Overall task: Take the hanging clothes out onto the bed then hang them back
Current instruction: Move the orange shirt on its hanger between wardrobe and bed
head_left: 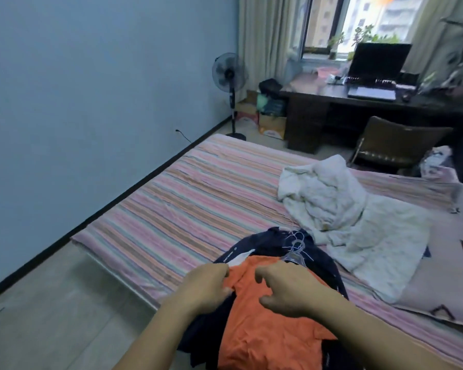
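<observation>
An orange shirt [265, 332] lies on top of dark navy clothes [265, 245] at the near edge of the striped bed [187, 201]. Pale plastic hangers [296, 251] stick out of the pile above the orange shirt. My left hand [207, 287] pinches the shirt's upper left edge. Over the shirt's upper right part hovers my right hand [286, 288], fingers curled and apart, with nothing visibly held.
A crumpled white blanket [340, 214] covers the bed's right side. Beyond the bed stand a dark desk [318, 102] with a laptop [374, 70], a brown chair [396, 142] and a standing fan [229, 73]. The blue wall [91, 89] runs along the left.
</observation>
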Motion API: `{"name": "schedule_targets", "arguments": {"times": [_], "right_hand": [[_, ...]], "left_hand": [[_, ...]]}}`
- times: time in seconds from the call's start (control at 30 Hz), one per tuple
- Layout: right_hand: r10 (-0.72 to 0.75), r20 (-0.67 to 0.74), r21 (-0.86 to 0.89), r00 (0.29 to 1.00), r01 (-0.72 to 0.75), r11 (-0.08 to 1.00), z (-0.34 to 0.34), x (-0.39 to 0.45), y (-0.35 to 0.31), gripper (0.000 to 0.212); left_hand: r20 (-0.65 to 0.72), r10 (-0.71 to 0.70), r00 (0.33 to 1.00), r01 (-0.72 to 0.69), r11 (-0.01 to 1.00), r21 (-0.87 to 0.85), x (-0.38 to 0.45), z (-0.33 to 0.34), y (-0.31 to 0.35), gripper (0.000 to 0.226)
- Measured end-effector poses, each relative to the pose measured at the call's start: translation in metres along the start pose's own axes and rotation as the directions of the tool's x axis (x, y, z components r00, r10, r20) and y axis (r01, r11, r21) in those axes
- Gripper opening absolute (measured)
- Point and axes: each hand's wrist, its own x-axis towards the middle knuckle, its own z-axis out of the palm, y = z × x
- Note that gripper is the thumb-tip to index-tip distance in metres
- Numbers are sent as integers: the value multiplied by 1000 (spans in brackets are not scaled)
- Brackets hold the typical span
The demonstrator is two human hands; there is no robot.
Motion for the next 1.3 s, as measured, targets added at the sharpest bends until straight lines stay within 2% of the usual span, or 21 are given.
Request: {"name": "schedule_targets", "arguments": {"times": [0.33,0.53,0.77,1.03,1.17,1.3], "right_hand": [[238,4,70,971,-238,969,7,27,123,34],[356,25,155,934,-356,922,20,60,174,33],[498,47,257,866,-493,831,58,110,237,32],[611,92,330,786,-603,727,153,169,329,27],[671,141,336,728,-673,659,223,197,379,28],[703,222,339,676,-729,594,299,218,418,34]], "left_hand": [[58,183,981,-186,981,53,141,15,61,35],[55,255,965,-254,967,-25,225,31,62,29],[157,320,934,-322,947,-12,328,77,58,36],[190,262,946,-263,965,-18,451,168,36,37],[257,190,948,-194,981,-7,501,232,19,40],[308,185,933,-213,975,58,538,292,4,48]]}}
